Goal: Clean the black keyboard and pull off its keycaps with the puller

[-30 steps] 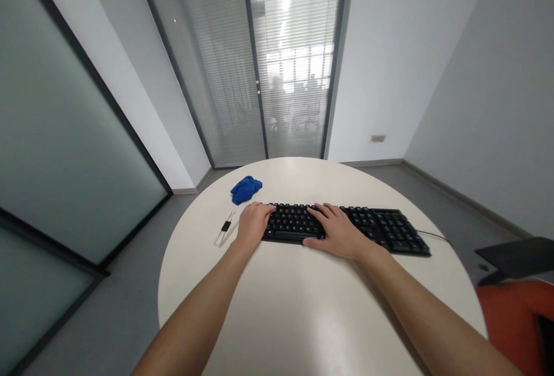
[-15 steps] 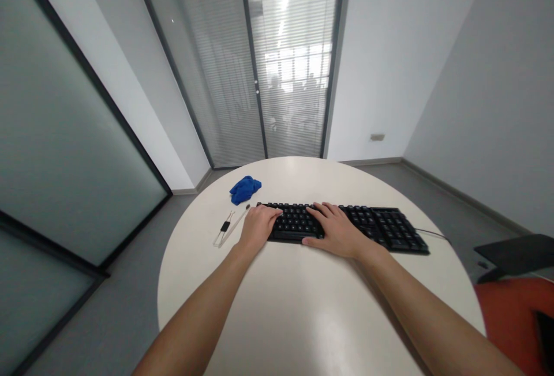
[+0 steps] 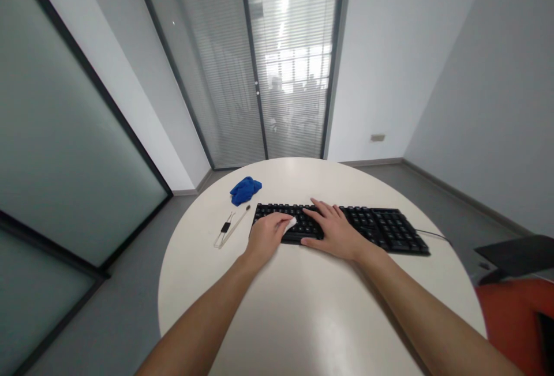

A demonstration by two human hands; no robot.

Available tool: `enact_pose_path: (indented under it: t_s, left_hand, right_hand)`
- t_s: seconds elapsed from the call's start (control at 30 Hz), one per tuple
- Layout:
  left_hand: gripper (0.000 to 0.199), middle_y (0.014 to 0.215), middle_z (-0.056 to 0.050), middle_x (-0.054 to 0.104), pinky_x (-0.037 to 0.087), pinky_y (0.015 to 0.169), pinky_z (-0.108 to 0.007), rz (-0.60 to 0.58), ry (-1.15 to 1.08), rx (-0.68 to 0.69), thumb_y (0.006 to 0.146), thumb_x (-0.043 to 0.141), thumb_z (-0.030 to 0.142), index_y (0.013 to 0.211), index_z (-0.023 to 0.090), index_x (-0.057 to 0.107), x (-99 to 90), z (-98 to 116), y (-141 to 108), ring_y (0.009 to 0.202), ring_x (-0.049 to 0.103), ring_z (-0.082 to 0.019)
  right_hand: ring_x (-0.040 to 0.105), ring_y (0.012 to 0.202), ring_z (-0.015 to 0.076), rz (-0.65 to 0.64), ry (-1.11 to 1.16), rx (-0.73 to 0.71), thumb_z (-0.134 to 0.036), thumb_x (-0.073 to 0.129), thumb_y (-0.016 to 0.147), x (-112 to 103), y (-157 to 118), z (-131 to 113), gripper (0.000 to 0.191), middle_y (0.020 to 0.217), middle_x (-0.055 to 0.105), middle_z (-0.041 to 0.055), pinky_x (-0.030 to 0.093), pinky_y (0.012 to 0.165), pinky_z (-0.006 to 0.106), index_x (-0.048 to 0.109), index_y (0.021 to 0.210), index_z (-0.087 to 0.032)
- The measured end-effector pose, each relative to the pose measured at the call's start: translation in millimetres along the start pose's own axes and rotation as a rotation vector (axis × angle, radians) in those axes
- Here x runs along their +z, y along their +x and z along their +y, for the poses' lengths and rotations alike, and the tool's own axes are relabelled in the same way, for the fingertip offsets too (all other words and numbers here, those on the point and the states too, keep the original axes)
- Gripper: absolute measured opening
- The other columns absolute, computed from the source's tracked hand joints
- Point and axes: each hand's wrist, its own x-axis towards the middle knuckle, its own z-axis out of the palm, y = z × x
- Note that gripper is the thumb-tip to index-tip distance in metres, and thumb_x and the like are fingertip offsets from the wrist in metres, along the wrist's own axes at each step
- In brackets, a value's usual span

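A black keyboard [image 3: 402,230] lies across the round table, partly covered by both hands. Over its left part, my left hand [image 3: 267,236] is closed, with a small white wad [image 3: 290,224] that looks like tissue pinched between thumb and fingers. Most of that wad is hidden by the hand. My right hand [image 3: 337,232] rests on the middle of the keyboard with its fingers spread, holding nothing.
On the pale round table [image 3: 298,307], a crumpled blue cloth [image 3: 245,190] lies at the back left. Below it are a thin brush [image 3: 236,226] and a black-and-white tool [image 3: 225,227]. The keyboard cable [image 3: 433,233] runs right. An orange chair [image 3: 515,312] stands at the right.
My left hand has moved right along the keyboard, baring its left end. The white wad now shows at its fingertips. My right hand stays almost in place, with its fingers slightly shifted.
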Motion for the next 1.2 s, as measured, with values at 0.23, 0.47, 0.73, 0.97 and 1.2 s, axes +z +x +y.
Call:
enact_pose_path:
  t_s: [0.23, 0.47, 0.73, 0.97, 1.2]
  left_hand:
    - [0.023, 0.077, -0.001, 0.070, 0.050, 0.058, -0.022, 0.035, -0.544, -0.276, 0.086, 0.065, 0.035, 0.100, 0.018, 0.059, 8.7, 4.3, -2.6, 0.064, 0.066, -0.014]
    - [0.017, 0.106, -0.008, 0.068, 0.050, 0.096, -0.037, 0.078, -0.276, -0.143, 0.087, 0.062, 0.025, 0.102, 0.019, 0.061, 2.5, -6.9, 1.8, 0.102, 0.065, -0.020]
    - [0.043, 0.150, -0.015, 0.044, 0.027, 0.120, -0.047, 0.003, 0.123, -0.217, 0.096, 0.041, 0.020, 0.138, 0.015, 0.047, -8.8, -66.5, 4.4, 0.143, 0.037, -0.024]
    - [0.046, 0.157, -0.016, 0.034, 0.022, 0.121, -0.052, -0.068, 0.218, -0.108, 0.098, 0.032, 0.021, 0.143, 0.013, 0.041, 4.9, -81.1, -0.5, 0.149, 0.021, -0.026]
    - [0.046, 0.156, -0.024, 0.031, 0.024, 0.121, -0.049, -0.098, 0.290, -0.064, 0.099, 0.031, 0.021, 0.139, 0.003, 0.044, 1.3, -74.7, -1.8, 0.150, 0.018, -0.029]
  right_hand:
    - [0.062, 0.114, 0.0245, 0.164, 0.335, -0.074, -0.044, 0.055, 0.093, -7.8, 8.8, -37.5, 0.031, 0.119, 0.070, 0.0069, 0.019, 0.117, 0.057, 0.064, 0.116, -0.025]
    - [0.064, 0.104, 0.0217, 0.341, 0.435, 0.009, -0.037, 0.046, 0.099, -9.8, 8.8, -35.5, 0.030, 0.110, 0.070, 0.0062, 0.050, 0.096, 0.035, 0.067, 0.116, -0.024]
    - [0.063, 0.103, 0.0218, 0.202, 0.171, -0.078, -0.027, 0.046, 0.099, -2.3, 8.3, -26.8, 0.035, 0.111, 0.068, 0.0052, 0.051, 0.091, 0.035, 0.063, 0.129, -0.030]
    - [0.064, 0.097, 0.0190, 0.099, 0.157, -0.197, -0.022, 0.050, 0.098, 10.5, 11.7, -45.4, 0.029, 0.105, 0.071, 0.0036, 0.052, 0.087, 0.032, 0.073, 0.112, -0.030]
    - [0.065, 0.094, 0.0198, 0.060, -0.048, -0.103, -0.022, 0.049, 0.098, 13.2, 32.6, -54.7, 0.026, 0.097, 0.069, 0.0044, 0.051, 0.078, 0.028, 0.074, 0.105, -0.028]
